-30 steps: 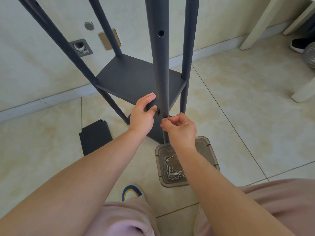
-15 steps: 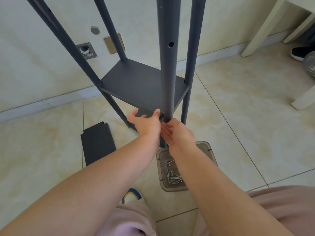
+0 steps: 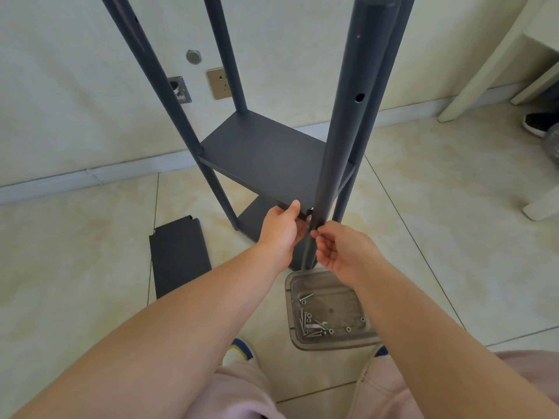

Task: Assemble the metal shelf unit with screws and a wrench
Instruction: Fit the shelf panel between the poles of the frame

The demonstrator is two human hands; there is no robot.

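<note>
The dark grey metal shelf unit stands on the floor with four upright posts. Its middle shelf sits between them, and a lower shelf shows beneath. My left hand grips the middle shelf's front edge at its near corner, thumb on top. My right hand pinches the near post with thumb and fingertips, just where that corner meets it. Whether a screw sits between the fingertips is hidden. A clear plastic tray on the floor below my hands holds several screws and washers. No wrench is in sight.
A loose dark shelf panel lies flat on the tiles to the left. The wall with a socket is right behind the unit. White furniture legs and a black shoe are at the right. My own shoe is near the tray.
My left hand shifted from the post side onto the shelf's front edge. My right hand opened beside the post, then closed its fingertips on it. The view moved back and up a little.
</note>
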